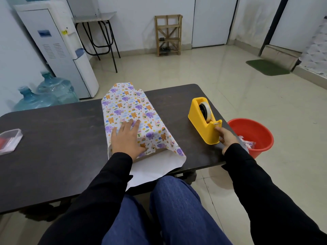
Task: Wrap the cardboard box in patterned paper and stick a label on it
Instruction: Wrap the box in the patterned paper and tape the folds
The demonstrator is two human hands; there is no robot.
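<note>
**Q:** What was shown on the table (53, 147)?

**A:** A box-shaped bundle covered in patterned paper (134, 110) was shown at the middle of the dark table, its length running from twelve to six o'clock. The cardboard box itself was hidden under the paper. At the six o'clock end the paper stood open, and its white underside was spread past the table's edge.

**Q:** How was it held?

**A:** The left hand (126, 138) was laid flat on top, fingers (131, 123) straight and spread, with nothing gripped. The overlap was probably being pinned down so the wrap would not spring open before taping.

**Q:** And the other hand?

**A:** The right hand (227, 138) was placed at the near end of a yellow tape dispenser (203, 121), at three o'clock from the bundle. Its fingers (218, 129) were curled just under the cutter. Whether tape was pinched could not be told. The dispenser was set close, it seems, so that tape could be drawn one-handed.

**Q:** Anything else?

**A:** A red bucket (251, 133) was seen on the floor at four o'clock, and a clear plastic container (10, 140) on the table at nine o'clock. No label was seen on the paper.
</note>
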